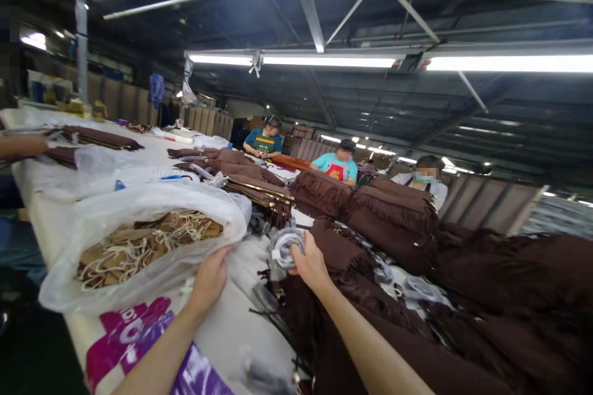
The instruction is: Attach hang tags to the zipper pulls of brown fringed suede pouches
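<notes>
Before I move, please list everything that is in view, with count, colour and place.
table: one, white, under the goods
plastic bag: one, whitish, open, left
corded pieces: many, tan with white cords, inside the bag
brown fabric goods: many, dark brown, piled centre to right
coil: one, pale grey, centre
printed plastic: magenta and purple, count unclear, near left
lamps: several, white, overhead
co-workers: three, blue-green, light blue and white tops, beyond the piles
another person's arm: one, left edge
left hand: one, bare, beside the bag
right hand: one, bare, holding the coil
</notes>
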